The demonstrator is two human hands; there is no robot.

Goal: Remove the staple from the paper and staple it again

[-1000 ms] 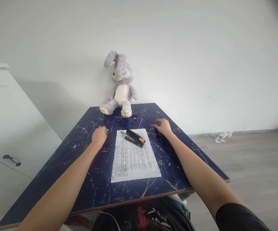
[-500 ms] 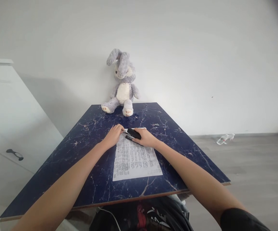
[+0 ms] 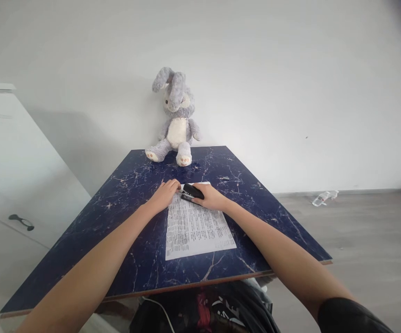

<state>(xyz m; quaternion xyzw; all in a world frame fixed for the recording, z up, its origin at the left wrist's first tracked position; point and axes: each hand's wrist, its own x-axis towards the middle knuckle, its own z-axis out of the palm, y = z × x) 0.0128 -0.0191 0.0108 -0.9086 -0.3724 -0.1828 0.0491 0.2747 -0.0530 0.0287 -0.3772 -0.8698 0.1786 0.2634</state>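
A black stapler (image 3: 192,191) is gripped in my right hand (image 3: 211,197) over the upper part of a printed sheet of paper (image 3: 200,231). The stapler's jaw end points left, toward the sheet's upper left corner. My left hand (image 3: 167,192) is closed at that corner, its fingertips pinching the paper's edge right beside the stapler's jaws. Whether more than one sheet lies there I cannot tell. The paper rests on a dark blue marbled table (image 3: 117,231), its lower end flat.
A grey plush rabbit (image 3: 177,120) sits at the table's far edge against the white wall (image 3: 273,83). To the left stands a white cabinet (image 3: 20,175) with a dark handle (image 3: 21,222). A clear plastic item (image 3: 324,198) lies on the grey floor (image 3: 367,240) at right.
The sheet's lower end has shifted slightly to the right. Both hands stay at the upper left corner, the stapler tilted a little differently. The whole view has moved slightly.
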